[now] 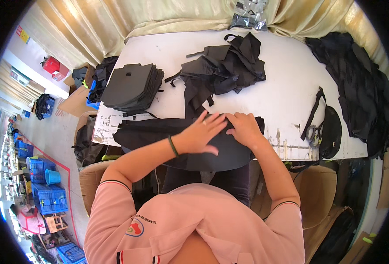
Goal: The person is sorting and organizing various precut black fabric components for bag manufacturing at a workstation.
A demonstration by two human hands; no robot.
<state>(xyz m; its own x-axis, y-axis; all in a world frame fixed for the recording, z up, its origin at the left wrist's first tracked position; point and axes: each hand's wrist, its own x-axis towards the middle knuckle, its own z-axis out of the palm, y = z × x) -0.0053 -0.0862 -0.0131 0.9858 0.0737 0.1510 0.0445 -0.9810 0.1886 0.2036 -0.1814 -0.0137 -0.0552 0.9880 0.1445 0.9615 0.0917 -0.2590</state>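
A black fabric panel (223,152) with a rounded lower edge lies at the table's front edge, over more dark cloth. My left hand (196,135) is over its upper middle, with fingers spread and nothing held; a dark green band circles that wrist. On the panel's upper right part my right hand (246,128) rests with bent fingers, gripping the fabric near its top edge; the fingertips are partly hidden. Just beyond the hands is a loose heap of black fabric pieces (225,66) with straps. To its left sits a neat stack of black panels (130,86).
The white table (286,92) has a worn front edge. At right lie a small black pouch with a strap (331,132) and a long pile of black cloth (357,88). Cardboard boxes (319,193) flank me below. Blue crates (49,198) and another person (29,219) are at far left.
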